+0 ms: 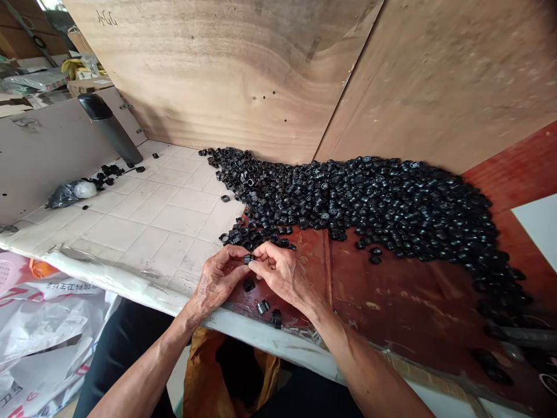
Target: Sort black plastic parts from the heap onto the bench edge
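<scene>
Between the fingertips of both hands is a small black plastic ring-shaped part (248,259). My left hand (221,276) pinches it from the left with thumb and forefinger. From the right, my right hand (281,270) closes on the same part, its fingers curled. Just beyond my fingers lie several loose black rings (243,235), at the edge of a large heap of black plastic parts (331,197). Nearer me, below the hands, rest a few black pieces (263,306) close to the table's front edge. The fingertips hide some of the held part.
A dark flask (111,129) leans at the left by a low panel (39,139), near a knotted plastic bag (65,194). Tall wooden boards (226,69) stand behind the heap. Below the table edge hang an orange-brown bag (200,371) and white printed sacks (47,325).
</scene>
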The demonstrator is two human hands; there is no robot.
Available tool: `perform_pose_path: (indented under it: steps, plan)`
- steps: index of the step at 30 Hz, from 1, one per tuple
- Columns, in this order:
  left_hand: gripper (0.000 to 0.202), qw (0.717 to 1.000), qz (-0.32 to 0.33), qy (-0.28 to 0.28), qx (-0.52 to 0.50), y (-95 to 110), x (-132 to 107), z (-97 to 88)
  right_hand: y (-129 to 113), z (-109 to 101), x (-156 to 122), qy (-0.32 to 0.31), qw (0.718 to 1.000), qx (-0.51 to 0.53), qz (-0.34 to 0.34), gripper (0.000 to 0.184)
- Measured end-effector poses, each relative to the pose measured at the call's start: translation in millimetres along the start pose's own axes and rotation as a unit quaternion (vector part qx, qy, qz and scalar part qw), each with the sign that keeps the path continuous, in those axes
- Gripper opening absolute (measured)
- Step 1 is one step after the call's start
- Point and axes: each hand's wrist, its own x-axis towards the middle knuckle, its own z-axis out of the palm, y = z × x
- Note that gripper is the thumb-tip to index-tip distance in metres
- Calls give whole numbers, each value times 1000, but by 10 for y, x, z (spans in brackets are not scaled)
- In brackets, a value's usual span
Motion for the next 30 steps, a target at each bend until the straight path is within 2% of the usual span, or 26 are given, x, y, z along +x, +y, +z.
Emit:
perform_pose_path:
  steps: [3,5,8,9,12,13,16,17,19,21,24,26,28,30]
  plan:
    - [20,1000,14,-7,27,13,-5,-3,-10,4,6,-10,997,-12,76,23]
    - [21,1000,2,-8,10,34,-9,1,0,7,7,5,999,-19,39,19]
    - [26,998,-35,-13,-41,53,-12,7,27,15,3,34,996,-35,-76,9]
    - [27,998,-40,-18,-51,52,-12,8,35,17,2,31,996,-36,-78,8]
    - [27,998,-31,-23,-51,29,-12,5,35,15,2,14,1000,4,-10,11]
    - [27,998,-28,-19,-47,18,-12,2,28,11,3,12,1000,13,-6,9]
    - [28,999,-21,-10,-26,-15,-12,-7,2,0,5,20,998,-10,-61,6]
    - [26,1000,-13,-12,-12,-26,-13,-12,-3,2,6,19,998,-16,-60,4]
    - [22,999,25,-13,43,-51,-13,-22,5,18,11,2,1000,14,1,8]
    - [18,988,94,-11,119,-80,-13,-32,37,56,22,-19,991,94,93,13]
    - [19,956,202,-24,212,-114,-15,-45,99,119,43,-34,955,231,180,25]
    - [23,940,239,-40,240,-105,-29,-49,119,117,61,-59,937,275,209,33]
    - [25,938,232,-60,252,-55,-62,-45,108,30,81,-80,945,238,208,35]
    - [29,944,194,-87,252,28,-117,-34,78,-151,101,-58,977,124,166,34]
